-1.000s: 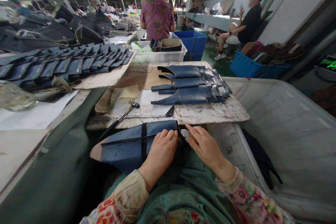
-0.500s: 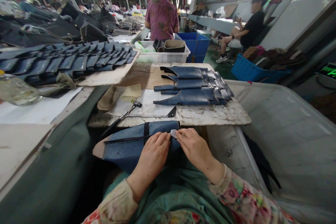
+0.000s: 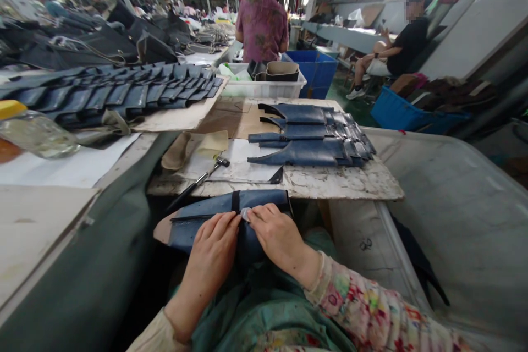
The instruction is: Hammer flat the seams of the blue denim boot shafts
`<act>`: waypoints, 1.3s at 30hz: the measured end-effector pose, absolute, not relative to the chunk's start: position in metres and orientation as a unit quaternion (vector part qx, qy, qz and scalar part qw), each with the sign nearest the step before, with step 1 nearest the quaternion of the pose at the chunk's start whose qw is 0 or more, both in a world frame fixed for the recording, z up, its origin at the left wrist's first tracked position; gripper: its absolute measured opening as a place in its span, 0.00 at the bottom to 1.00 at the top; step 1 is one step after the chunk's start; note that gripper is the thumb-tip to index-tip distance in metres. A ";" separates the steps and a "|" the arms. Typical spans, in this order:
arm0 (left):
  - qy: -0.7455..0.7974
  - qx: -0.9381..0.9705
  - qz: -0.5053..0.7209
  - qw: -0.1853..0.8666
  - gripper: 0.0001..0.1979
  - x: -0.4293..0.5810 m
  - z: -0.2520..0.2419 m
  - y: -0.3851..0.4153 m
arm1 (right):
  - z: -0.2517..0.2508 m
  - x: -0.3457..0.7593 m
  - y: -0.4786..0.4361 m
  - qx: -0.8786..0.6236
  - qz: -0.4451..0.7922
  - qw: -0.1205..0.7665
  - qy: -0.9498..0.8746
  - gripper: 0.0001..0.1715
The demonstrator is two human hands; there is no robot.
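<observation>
A blue leather boot-shaft-like piece [image 3: 206,204] with a black cross strap and a long dark seam lies at the near edge of the worktable, over my lap. My left hand [image 3: 216,242] presses on it, fingers close together along the seam; its thumb is hidden. My right hand [image 3: 274,234] pinches a small whitish, translucent piece [image 3: 245,213] against the seam near the black strap. Both hands' fingertips nearly meet there. A hammer [image 3: 202,179] with a dark handle rests on the table just beyond the blue piece.
Stacked blue leather pieces [image 3: 305,143] lie on the worktable [image 3: 342,187]; more overlapping ones [image 3: 107,93] are at left. A yellow-capped bottle [image 3: 37,132] lies there too. A white bin [image 3: 280,88] stands behind, a large pale tub [image 3: 462,203] at right. Two people are further off.
Both hands have moved left along the seam, carrying the whitish piece from near the right end to beside the black strap. The whole view has shifted slightly.
</observation>
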State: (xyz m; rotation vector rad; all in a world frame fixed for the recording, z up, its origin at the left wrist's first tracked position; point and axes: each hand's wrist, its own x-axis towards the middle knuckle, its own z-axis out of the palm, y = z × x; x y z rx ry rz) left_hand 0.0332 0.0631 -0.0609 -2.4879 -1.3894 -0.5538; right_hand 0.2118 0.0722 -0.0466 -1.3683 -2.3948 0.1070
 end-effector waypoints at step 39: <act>-0.552 -0.806 -0.203 0.070 0.13 0.031 -0.059 0.061 | -0.031 0.230 0.105 -0.399 0.282 0.187 -0.852 0.17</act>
